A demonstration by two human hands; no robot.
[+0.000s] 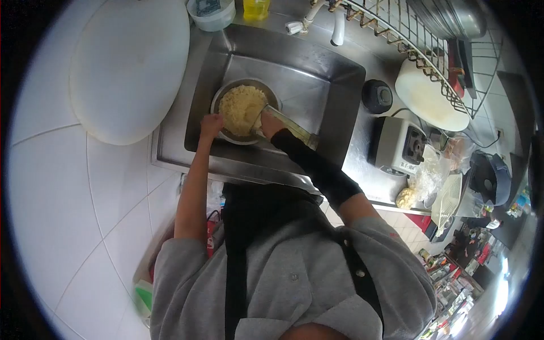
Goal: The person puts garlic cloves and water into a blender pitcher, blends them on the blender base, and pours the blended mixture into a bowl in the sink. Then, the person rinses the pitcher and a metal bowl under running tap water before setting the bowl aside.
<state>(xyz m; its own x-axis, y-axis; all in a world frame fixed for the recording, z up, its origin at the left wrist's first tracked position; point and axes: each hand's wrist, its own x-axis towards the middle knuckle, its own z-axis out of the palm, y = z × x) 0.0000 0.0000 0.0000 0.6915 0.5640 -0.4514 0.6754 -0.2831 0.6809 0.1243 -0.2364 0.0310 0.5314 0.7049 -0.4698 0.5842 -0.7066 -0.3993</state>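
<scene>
A round metal bowl (276, 97) stands in the sink, heaped with pale yellow, finely chopped food (241, 107). My left hand (211, 124) is closed on the bowl's near left rim. Over the bowl's right side lies a clear jar (297, 130), tilted on its side with its mouth toward the food. It looks like a blender jar with yellowish residue on its walls. My right hand (271, 123) is closed around the jar near its mouth; most of its fingers are hidden. A black sleeve covers my right forearm.
The steel sink (334, 113) surrounds the bowl. A blender base (399, 146) and black lid (377, 96) stand to its right, near bagged pale pieces (406, 198). A wire rack (396, 37) overhangs the back right. White boards (133, 68) lean at left; a tap (338, 28) is behind.
</scene>
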